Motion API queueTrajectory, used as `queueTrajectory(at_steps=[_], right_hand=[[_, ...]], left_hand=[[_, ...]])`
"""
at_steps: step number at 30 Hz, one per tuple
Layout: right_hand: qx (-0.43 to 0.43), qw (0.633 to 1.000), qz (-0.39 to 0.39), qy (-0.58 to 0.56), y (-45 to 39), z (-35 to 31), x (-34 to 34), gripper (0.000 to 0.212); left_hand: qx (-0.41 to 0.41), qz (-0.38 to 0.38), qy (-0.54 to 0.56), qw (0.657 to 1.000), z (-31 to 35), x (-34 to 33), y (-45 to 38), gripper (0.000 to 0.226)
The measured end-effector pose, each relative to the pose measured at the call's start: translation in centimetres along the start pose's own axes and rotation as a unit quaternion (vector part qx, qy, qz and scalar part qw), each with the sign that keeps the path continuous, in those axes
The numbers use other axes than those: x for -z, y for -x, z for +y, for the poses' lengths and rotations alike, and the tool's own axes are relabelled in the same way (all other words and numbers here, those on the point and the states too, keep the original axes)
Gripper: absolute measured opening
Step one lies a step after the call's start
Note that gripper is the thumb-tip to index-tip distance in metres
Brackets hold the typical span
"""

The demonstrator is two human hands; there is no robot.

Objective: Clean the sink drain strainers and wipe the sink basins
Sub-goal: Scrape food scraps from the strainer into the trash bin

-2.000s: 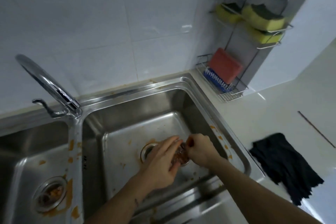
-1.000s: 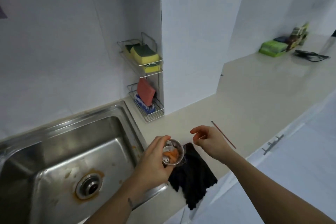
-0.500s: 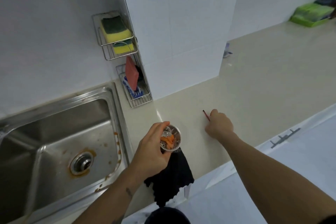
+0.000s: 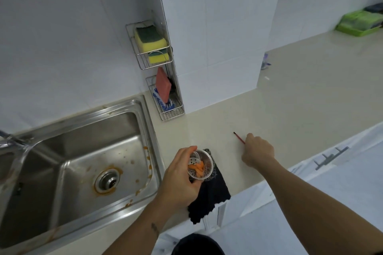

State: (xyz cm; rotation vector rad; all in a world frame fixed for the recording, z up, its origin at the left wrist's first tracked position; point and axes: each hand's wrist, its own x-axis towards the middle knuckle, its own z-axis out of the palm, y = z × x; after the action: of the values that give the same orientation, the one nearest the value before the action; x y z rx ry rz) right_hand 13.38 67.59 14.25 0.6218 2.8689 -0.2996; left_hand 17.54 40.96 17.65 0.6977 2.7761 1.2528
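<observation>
Over the near worktop (image 4: 300, 114), just right of the sink basin (image 4: 83, 151): left hand (image 4: 182, 180) curled round the drain strainer (image 4: 200, 164), held above a black cloth (image 4: 209, 196) at the worktop's near edge, orange scraps showing inside the strainer. Further right, right hand (image 4: 258, 152) knuckles-up on the worktop, fingers closed on a thin red stick (image 4: 239, 137) with its far end poking out; hands well apart. Left in the basin, open drain (image 4: 107, 180) ringed with orange residue, splashes along the right wall; far behind, wire rack (image 4: 163, 114) on the wall with sponges (image 4: 150, 40).
</observation>
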Motion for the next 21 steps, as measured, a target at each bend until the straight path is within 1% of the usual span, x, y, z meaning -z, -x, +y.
queueTrajectory(at_steps=[2, 4, 6, 8, 10, 12, 14, 16, 17, 18, 19, 21], right_hand=[[0.001, 1.0, -0.009, -0.001, 0.5, -0.3, 0.1, 0.024], [0.011, 0.999, -0.033, -0.026, 1.0, -0.5, 0.3, 0.023], [0.032, 0.994, -0.038, -0.1, 2.0, -1.1, 0.7, 0.022], [0.056, 0.976, -0.006, -0.209, 3.7, -2.2, 1.7, 0.021], [0.077, 0.95, 0.047, -0.298, 6.1, -3.5, 3.7, 0.017], [0.092, 0.918, 0.097, -0.373, 8.9, -4.6, 6.1, 0.021], [0.099, 0.873, 0.138, -0.456, 12.4, -5.7, 8.2, 0.022], [0.108, 0.823, 0.149, -0.537, 16.4, -7.0, 9.2, 0.018], [0.113, 0.807, 0.143, -0.562, 18.4, -7.8, 9.1, 0.017], [0.116, 0.801, 0.134, -0.571, 20.2, -8.6, 8.6, 0.017], [0.114, 0.805, 0.13, -0.568, 21.9, -9.5, 7.7, 0.017], [0.103, 0.823, 0.13, -0.543, 24.4, -11.3, 5.5, 0.017]], left_hand=[[-0.001, 0.002, 0.0, 1.0, -0.3, 0.3, 0.4, 0.077], [-0.003, 0.004, -0.002, 1.0, -0.5, 0.4, 0.8, 0.077], [-0.002, 0.006, -0.003, 1.0, -0.4, 0.5, 1.3, 0.077], [-0.003, 0.008, -0.006, 1.0, -0.1, 0.6, 1.9, 0.076], [-0.009, 0.014, -0.007, 1.0, 0.1, 0.8, 2.6, 0.075], [-0.011, 0.024, -0.002, 1.0, 0.3, 1.3, 3.6, 0.077], [-0.01, 0.043, 0.005, 0.999, 0.4, 1.8, 4.9, 0.08], [-0.017, 0.059, 0.014, 0.998, 0.3, 2.4, 6.5, 0.079], [-0.026, 0.061, 0.015, 0.998, 0.2, 2.8, 7.4, 0.078], [-0.04, 0.06, 0.016, 0.997, 0.2, 3.2, 8.2, 0.077], [-0.056, 0.056, 0.018, 0.997, 0.0, 3.6, 9.1, 0.076], [-0.079, 0.04, 0.021, 0.996, -0.4, 4.5, 10.9, 0.075]])
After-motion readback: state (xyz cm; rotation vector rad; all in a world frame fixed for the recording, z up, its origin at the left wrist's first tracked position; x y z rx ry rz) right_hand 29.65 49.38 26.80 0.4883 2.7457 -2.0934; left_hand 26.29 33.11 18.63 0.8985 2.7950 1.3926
